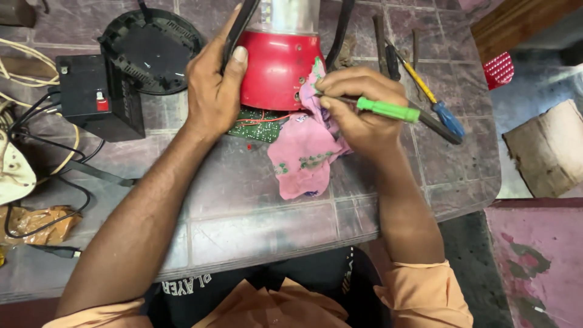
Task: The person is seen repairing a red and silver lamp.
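A red lantern-like lamp (276, 64) lies on the tiled table (243, 206), its clear top toward the far edge. My left hand (212, 85) grips its black handle and red base from the left. My right hand (358, 106) holds a green-handled screwdriver (388, 110) with its tip against the red base's right side. A pink cloth (303, 152) lies crumpled under my right hand. A green circuit board (258, 126) with red wires sticks out from under the lamp.
A round black cover (149, 51) and a black battery box (97, 97) with cables sit at the left. A blue-and-yellow screwdriver (437, 106) and other dark tools lie at the right. The table's right edge drops to the floor near a cardboard piece (546, 149).
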